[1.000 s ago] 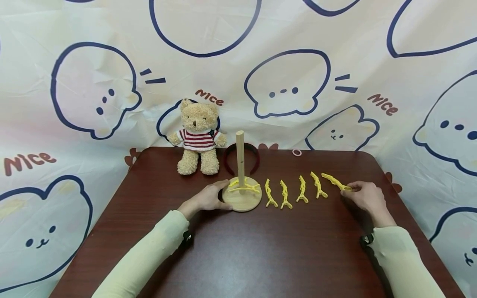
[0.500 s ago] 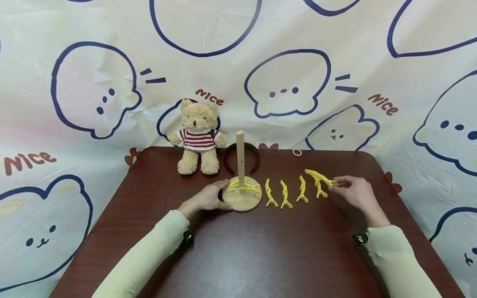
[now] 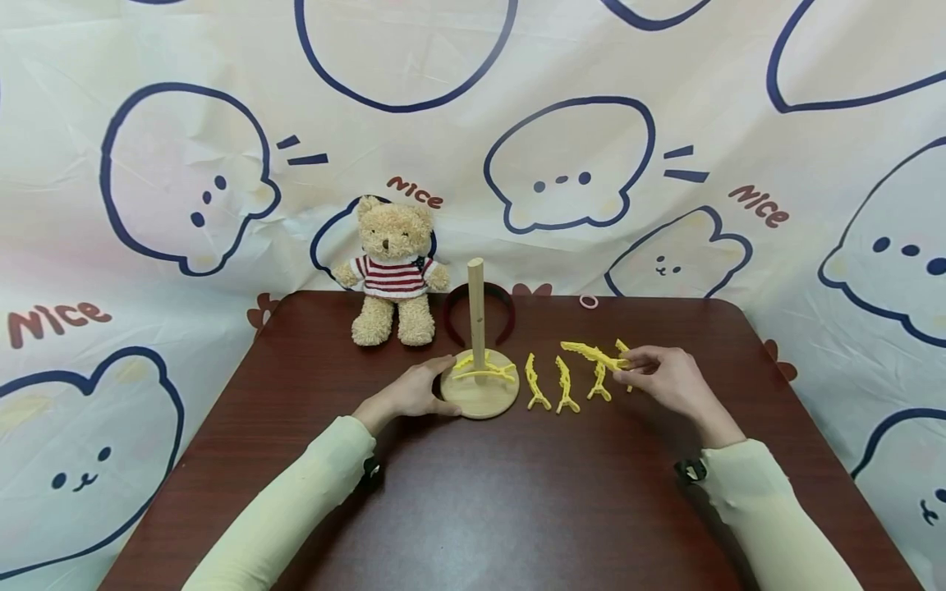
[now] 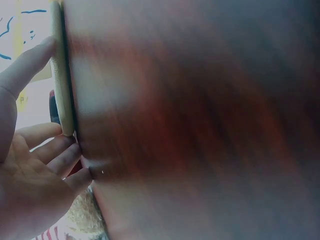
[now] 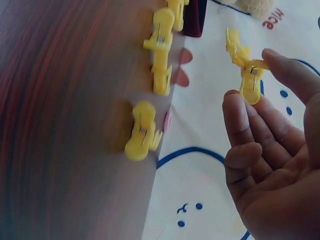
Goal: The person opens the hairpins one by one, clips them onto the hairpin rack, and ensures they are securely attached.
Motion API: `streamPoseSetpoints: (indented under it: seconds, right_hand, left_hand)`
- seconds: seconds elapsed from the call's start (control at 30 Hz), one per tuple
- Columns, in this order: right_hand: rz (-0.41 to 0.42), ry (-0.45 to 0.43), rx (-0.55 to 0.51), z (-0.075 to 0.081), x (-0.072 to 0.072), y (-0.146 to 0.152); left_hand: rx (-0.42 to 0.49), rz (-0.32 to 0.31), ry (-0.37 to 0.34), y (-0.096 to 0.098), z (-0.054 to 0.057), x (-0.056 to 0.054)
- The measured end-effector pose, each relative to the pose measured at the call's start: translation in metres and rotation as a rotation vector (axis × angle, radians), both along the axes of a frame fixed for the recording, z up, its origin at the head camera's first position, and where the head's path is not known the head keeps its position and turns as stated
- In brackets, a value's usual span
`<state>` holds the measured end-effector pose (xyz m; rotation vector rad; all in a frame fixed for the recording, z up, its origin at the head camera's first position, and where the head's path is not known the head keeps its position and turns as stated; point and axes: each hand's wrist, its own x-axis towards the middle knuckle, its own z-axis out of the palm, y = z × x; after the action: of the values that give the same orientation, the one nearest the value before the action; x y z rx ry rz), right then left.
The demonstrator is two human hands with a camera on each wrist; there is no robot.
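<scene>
My right hand (image 3: pixel 671 382) pinches a yellow alligator hair clip (image 3: pixel 587 352) by its handle end, between thumb and fingertips. The clip's toothed end points left, over the row on the table. In the right wrist view, the held clip (image 5: pixel 250 82) shows its small spring. My left hand (image 3: pixel 410 392) holds the round base (image 3: pixel 482 405) of a wooden stand, thumb at its near edge and fingers at the far left. An upright peg (image 3: pixel 476 316) rises from that base, and yellow clips (image 3: pixel 484 375) lie around the peg's foot.
Several yellow hair clips (image 3: pixel 565 386) lie in a row right of the stand, one partly behind my right hand. A teddy bear (image 3: pixel 392 275) in a striped shirt sits at the back. Behind the peg stands a dark red headband (image 3: pixel 508 308). A pink ring (image 3: pixel 588 302) lies near the back edge.
My right hand has carried the clip leftward from the row's right end, over the other clips. The left hand stays at the stand's base.
</scene>
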<state>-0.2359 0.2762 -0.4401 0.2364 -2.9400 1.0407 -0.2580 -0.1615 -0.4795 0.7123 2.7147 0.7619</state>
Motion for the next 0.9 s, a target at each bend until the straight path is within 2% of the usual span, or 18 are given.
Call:
streamPoseSetpoints:
  seconds: [0.37,0.9]
  right_hand:
    - [0.099,0.030,0.011,0.003,0.000,-0.035]
    - [0.203,0.056,-0.055,0.010,-0.001,-0.074]
  left_hand:
    - [0.002,0.019,-0.038,0.000,0.001,0.001]
    - [0.007,0.019,-0.036,0.000,0.001,0.002]
